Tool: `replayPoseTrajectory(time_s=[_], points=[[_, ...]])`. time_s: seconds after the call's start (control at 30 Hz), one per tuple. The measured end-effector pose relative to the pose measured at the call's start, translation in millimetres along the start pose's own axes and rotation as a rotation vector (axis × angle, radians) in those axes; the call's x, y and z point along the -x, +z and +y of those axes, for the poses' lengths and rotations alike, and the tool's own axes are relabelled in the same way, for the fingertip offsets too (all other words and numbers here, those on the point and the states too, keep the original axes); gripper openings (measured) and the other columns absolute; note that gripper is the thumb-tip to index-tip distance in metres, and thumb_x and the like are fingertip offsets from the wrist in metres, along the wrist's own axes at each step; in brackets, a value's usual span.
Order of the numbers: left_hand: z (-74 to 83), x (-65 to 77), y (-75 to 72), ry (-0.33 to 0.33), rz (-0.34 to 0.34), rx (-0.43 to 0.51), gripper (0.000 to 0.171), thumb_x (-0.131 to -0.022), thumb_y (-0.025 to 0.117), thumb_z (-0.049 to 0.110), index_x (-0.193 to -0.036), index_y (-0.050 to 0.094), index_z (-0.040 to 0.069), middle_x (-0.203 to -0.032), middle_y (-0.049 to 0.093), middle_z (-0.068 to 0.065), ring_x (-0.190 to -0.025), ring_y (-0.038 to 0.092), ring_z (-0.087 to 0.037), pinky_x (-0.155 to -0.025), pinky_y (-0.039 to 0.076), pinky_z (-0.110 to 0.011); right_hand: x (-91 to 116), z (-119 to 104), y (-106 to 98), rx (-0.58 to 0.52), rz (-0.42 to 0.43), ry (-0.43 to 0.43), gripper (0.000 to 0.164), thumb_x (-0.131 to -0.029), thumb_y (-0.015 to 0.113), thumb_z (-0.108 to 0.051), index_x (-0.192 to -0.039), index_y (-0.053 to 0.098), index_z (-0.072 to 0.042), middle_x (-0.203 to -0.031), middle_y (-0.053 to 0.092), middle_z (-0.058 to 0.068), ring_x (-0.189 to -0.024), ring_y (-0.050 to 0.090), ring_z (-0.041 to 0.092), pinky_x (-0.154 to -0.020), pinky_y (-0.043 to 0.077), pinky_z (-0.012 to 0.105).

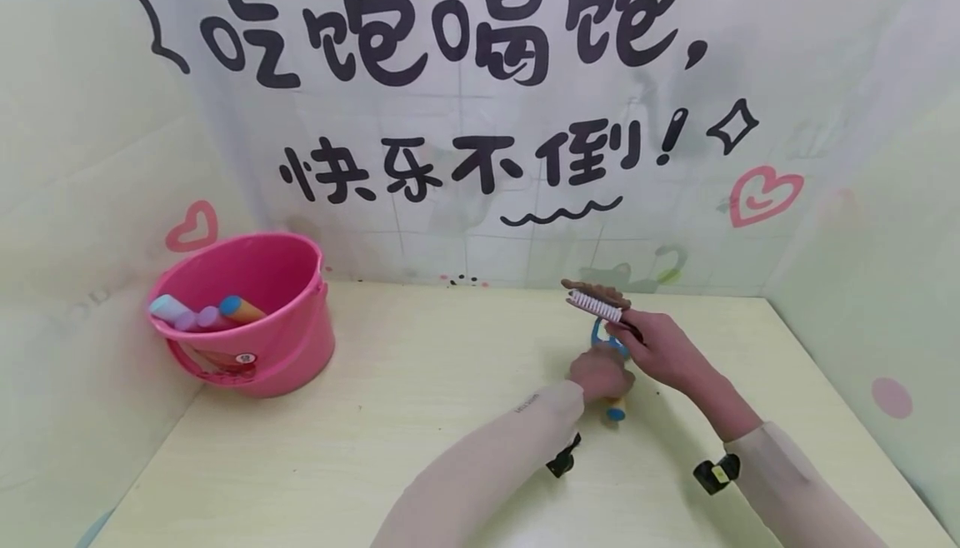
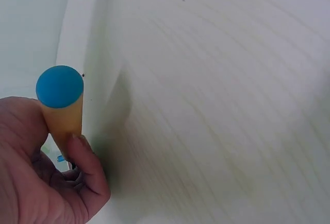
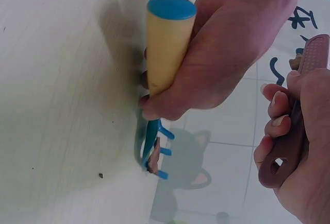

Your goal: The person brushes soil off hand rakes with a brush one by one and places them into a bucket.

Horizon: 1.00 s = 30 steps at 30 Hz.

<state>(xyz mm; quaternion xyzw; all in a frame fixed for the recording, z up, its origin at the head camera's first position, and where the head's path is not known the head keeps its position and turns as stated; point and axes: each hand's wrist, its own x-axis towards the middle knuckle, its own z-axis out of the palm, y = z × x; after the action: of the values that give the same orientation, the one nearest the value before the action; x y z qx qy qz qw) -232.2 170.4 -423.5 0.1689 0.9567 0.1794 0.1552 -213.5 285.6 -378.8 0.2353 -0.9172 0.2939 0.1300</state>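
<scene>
My left hand grips the yellow handle of a small toy garden rake with a blue end cap. The rake's blue pronged head points away, and a brownish-pink scrap sits among its prongs. Just above and to the right, my right hand holds a brush by its dark handle. White bristles show on the brush in the head view; its purplish-brown back shows in the right wrist view. A brown piece lies behind the bristles, its kind unclear. Whether bristles touch the rake I cannot tell.
A pink bucket stands at the left with several coloured handles poking up inside. Light wood tabletop lies under both hands, with a small dark crumb on it. Printed sheets form the back wall and the sides.
</scene>
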Motion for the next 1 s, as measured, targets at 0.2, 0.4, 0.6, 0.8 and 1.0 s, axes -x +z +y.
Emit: replayPoseTrajectory(time_s=[0.2, 0.4, 0.6, 0.8, 1.0], points=[[-21.7, -5.9, -0.6, -0.053, 0.001, 0.117, 0.022, -0.087, 0.056, 0.03, -0.08, 0.063, 0.011, -0.074, 0.053, -0.001, -0.048, 0.048, -0.013, -0.044, 0.038, -0.029, 1.7, 6.2, 0.5, 0.012, 0.027, -0.019, 0.008, -0.093, 0.06, -0.017, -0.086, 0.061, -0.014, -0.059, 0.046, -0.007, -0.046, 0.04, 0.007, -0.041, 0.035, 0.025], [-58.0, -5.0, -8.5, -0.025, 0.084, 0.24, 0.022, -0.087, 0.054, 0.029, -0.076, 0.053, 0.009, -0.067, 0.052, -0.002, -0.049, 0.048, -0.015, -0.044, 0.039, -0.032, 6.1, 11.9, -1.6, 0.004, 0.024, -0.004, 0.008, -0.093, 0.059, -0.017, -0.093, 0.062, -0.01, -0.064, 0.053, -0.004, -0.048, 0.041, 0.007, -0.043, 0.037, 0.026], [-91.0, 10.1, -25.3, -0.013, 0.113, 0.385, 0.061, -0.091, 0.051, 0.027, -0.131, 0.026, -0.012, -0.068, 0.053, -0.006, -0.047, 0.046, -0.015, -0.042, 0.039, -0.029, 9.9, 15.9, -1.4, -0.017, 0.009, 0.046, 0.012, -0.095, 0.057, -0.021, -0.093, 0.062, -0.01, -0.064, 0.052, -0.006, -0.048, 0.041, 0.008, -0.043, 0.037, 0.027], [-116.7, 25.4, -41.2, -0.008, 0.16, 0.469, 0.065, -0.092, 0.048, 0.023, -0.135, 0.014, -0.013, -0.065, 0.054, -0.007, -0.046, 0.048, -0.015, -0.04, 0.037, -0.026, 13.5, 16.2, 4.5, -0.061, -0.011, 0.067, 0.02, -0.096, 0.054, -0.027, -0.091, 0.063, -0.009, -0.062, 0.049, -0.006, -0.046, 0.039, 0.007, -0.041, 0.035, 0.026], [-138.1, 40.2, -48.0, 0.03, 0.184, 0.631, 0.047, -0.094, 0.043, 0.012, -0.127, 0.017, -0.009, -0.06, 0.055, -0.009, -0.04, 0.052, -0.018, -0.04, 0.044, -0.027, 12.4, 11.3, 11.9, -0.061, -0.02, 0.057, 0.024, -0.097, 0.05, -0.031, -0.091, 0.064, -0.013, -0.066, 0.053, -0.006, -0.047, 0.041, 0.008, -0.041, 0.036, 0.026]])
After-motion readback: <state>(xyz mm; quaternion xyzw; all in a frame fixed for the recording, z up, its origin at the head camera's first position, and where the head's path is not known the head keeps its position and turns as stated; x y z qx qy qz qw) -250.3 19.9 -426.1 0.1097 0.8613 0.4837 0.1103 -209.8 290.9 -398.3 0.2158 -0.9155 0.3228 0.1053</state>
